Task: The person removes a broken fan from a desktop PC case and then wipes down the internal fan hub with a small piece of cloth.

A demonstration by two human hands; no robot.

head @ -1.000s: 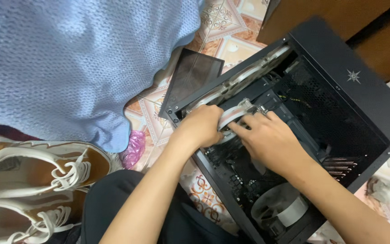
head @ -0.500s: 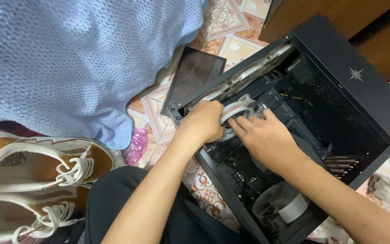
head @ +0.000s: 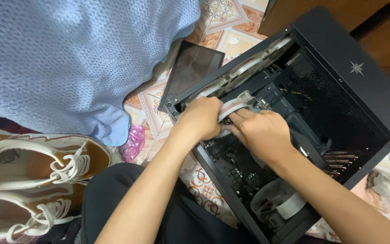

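An open black computer case (head: 339, 77) is laid on its side on the patterned tiled floor (head: 159, 106), with its interior turned upward. Inside it, near the upper left edge, a white round fan (head: 236, 105) is seen, and it is gripped from both sides. The left hand (head: 201, 118) is closed around the fan's left rim, its grip clenched on the part. The right hand (head: 260, 131) is pressed against the fan's right side, with fingers curled over it, so the fan is grasped between the two hands. A second white fan (head: 278, 203) is seated at the lower end of the case, well apart from the hands. A dark glass side panel (head: 192, 70) is propped just beside the case's left edge. A light blue knitted blanket (head: 68, 58) is spread at the upper left, and a pair of brown and white sneakers (head: 28, 180) is placed at the lower left, near the person's dark-clad knee (head: 113, 190).
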